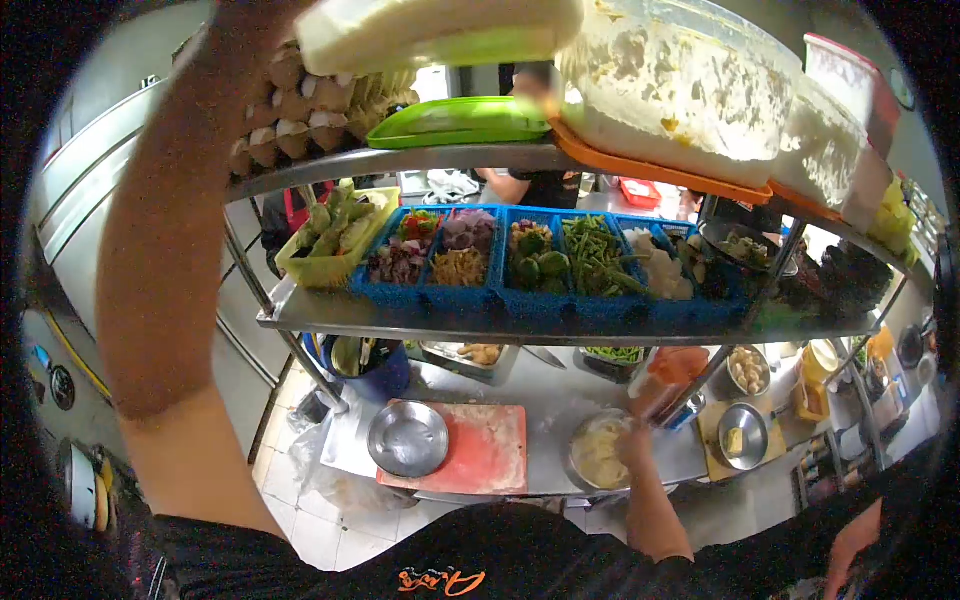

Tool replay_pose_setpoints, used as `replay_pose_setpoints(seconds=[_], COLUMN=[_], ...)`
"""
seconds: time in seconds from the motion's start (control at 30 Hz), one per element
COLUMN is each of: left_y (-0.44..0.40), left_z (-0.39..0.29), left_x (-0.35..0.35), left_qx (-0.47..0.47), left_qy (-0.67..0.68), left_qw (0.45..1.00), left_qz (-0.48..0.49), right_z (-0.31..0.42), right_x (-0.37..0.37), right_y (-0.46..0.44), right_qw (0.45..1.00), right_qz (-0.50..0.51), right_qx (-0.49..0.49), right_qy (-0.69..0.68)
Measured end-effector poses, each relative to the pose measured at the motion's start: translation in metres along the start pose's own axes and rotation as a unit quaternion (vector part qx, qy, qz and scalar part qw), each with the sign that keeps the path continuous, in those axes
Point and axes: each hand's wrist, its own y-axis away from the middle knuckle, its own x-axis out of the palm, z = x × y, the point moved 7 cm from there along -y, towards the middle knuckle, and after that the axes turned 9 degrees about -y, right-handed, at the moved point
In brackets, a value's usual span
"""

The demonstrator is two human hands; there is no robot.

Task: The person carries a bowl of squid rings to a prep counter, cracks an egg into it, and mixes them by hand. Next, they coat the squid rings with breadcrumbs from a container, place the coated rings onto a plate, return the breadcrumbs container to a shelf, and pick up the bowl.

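Observation:
My left arm (160, 300) reaches up along the left side to the upper shelf; its hand is cut off by the top edge. Near that end a blurred, whitish plastic container (430, 30) with a lime green lid (410, 52) hangs tilted above the shelf. Below, my right hand (632, 442) is at the right rim of a metal bowl (575, 470). Pale, flour-like or doughy food (600, 452) lies in this bowl. The right fingers are small and blurred, so their grip does not show.
Tubs of white powder (680, 90), egg trays (300, 110) and a green lid (455, 122) occupy the upper shelf. Blue vegetable baskets (430, 293) line the shelf below. A steel basin (408, 440) rests on a red board (490, 450). A person (550, 188) stands opposite.

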Motion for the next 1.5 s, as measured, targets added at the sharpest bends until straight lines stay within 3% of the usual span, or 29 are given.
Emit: replay_pose_setpoints(seconds=[0.03, 0.1, 0.2, 0.23, 0.27, 0.3, 0.33, 0.37, 0.43, 0.5, 0.57, 0.67, 0.73, 0.77, 0.9, 0.93, 1.0, 1.03, 1.1, 1.13, 1.2, 1.23, 1.27, 1.33, 1.4, 1.43, 1.5], left_y=[0.007, 0.027, 0.082, 0.103, 0.126, 0.148, 0.168, 0.185, 0.215, 0.237, 0.252, 0.269, 0.281, 0.289, 0.338, 0.350, 0.376, 0.391, 0.411, 0.423, 0.455, 0.474, 0.489, 0.508, 0.534, 0.552, 0.577], left_z=[-0.006, -0.005, -0.008, -0.011, -0.012, -0.009, -0.006, -0.001, 0.008, 0.017, 0.023, 0.029, 0.030, 0.029, -0.036, -0.050, -0.080, -0.094, -0.121, -0.133, -0.152, -0.161, -0.166, -0.175, -0.184, -0.184, -0.186], left_x=[-0.024, -0.061, -0.125, -0.144, -0.163, -0.181, -0.196, -0.211, -0.231, -0.250, -0.263, -0.274, -0.272, -0.268, -0.201, -0.186, -0.166, -0.159, -0.137, -0.129, -0.119, -0.118, -0.118, -0.123, -0.131, -0.136, -0.144], left_qx=[-0.032, -0.016, -0.010, -0.010, -0.016, -0.025, -0.034, -0.042, -0.055, -0.067, -0.078, -0.080, -0.071, -0.064, -0.139, -0.149, -0.111, -0.082, -0.058, -0.045, -0.027, -0.031, -0.036, -0.019, -0.004, -0.005, -0.006], left_qy=[0.073, 0.077, 0.054, 0.053, 0.052, 0.051, 0.053, 0.056, 0.065, 0.074, 0.094, 0.152, 0.210, 0.249, 0.293, 0.306, 0.316, 0.315, 0.311, 0.302, 0.292, 0.301, 0.312, 0.323, 0.339, 0.345, 0.355], left_qw=[0.997, 0.996, 0.998, 0.998, 0.995, 0.992, 0.987, 0.981, 0.966, 0.950, 0.936, 0.921, 0.909, 0.900, 0.879, 0.867, 0.869, 0.871, 0.868, 0.867, 0.865, 0.870, 0.875, 0.860, 0.839, 0.828, 0.814], left_qz=[-0.013, -0.029, 0.015, 0.041, 0.077, 0.114, 0.149, 0.183, 0.246, 0.295, 0.331, 0.350, 0.353, 0.352, 0.351, 0.364, 0.364, 0.368, 0.383, 0.394, 0.407, 0.388, 0.368, 0.394, 0.426, 0.443, 0.459], right_z=[-0.005, -0.008, -0.026, -0.028, -0.048, -0.005, -0.010, -0.027, -0.018, 0.026, 0.031, -0.001, 0.035, 0.035, 0.030, 0.027, 0.003, -0.031, -0.053, -0.022, 0.014, 0.003, -0.016, -0.024, -0.009, -0.006, -0.008], right_x=[0.008, 0.024, 0.069, 0.073, 0.066, 0.043, 0.050, 0.037, 0.036, -0.006, -0.006, 0.043, 0.046, 0.042, 0.022, 0.012, 0.007, 0.044, 0.073, 0.066, 0.034, 0.022, 0.014, -0.002, -0.022, -0.028, -0.030], right_y=[0.002, 0.006, -0.017, -0.020, -0.026, -0.029, -0.048, -0.051, -0.069, -0.052, -0.037, -0.024, 0.008, 0.002, -0.033, -0.042, -0.052, -0.044, -0.001, 0.018, 0.035, 0.021, 0.011, -0.012, -0.012, -0.011, -0.011], right_qw=[0.998, 0.990, 0.925, 0.915, 0.981, 0.956, 0.931, 0.968, 0.925, 0.954, 0.908, 0.922, 0.946, 0.945, 0.956, 0.967, 0.974, 0.895, 0.755, 0.870, 0.909, 0.968, 0.991, 0.997, 0.982, 0.984, 0.983], right_qz=[0.035, 0.075, 0.057, 0.098, 0.126, 0.233, 0.197, 0.116, 0.291, 0.281, 0.394, 0.374, 0.170, 0.171, 0.241, 0.219, 0.197, 0.354, 0.490, 0.220, -0.071, -0.008, 0.054, 0.027, 0.069, 0.053, 0.034], right_qx=[-0.004, -0.016, -0.167, -0.164, -0.052, 0.028, -0.057, -0.083, 0.013, 0.011, 0.134, 0.085, -0.019, -0.020, -0.039, -0.007, 0.024, -0.078, -0.169, -0.210, -0.233, -0.099, 0.038, 0.058, 0.172, 0.149, 0.135], right_qy=[0.059, 0.118, 0.338, 0.356, 0.138, 0.174, 0.303, 0.205, 0.244, 0.108, 0.053, 0.050, 0.274, 0.279, 0.164, 0.133, 0.104, 0.261, 0.401, 0.389, 0.338, 0.229, 0.113, 0.036, 0.027, -0.083, -0.119])
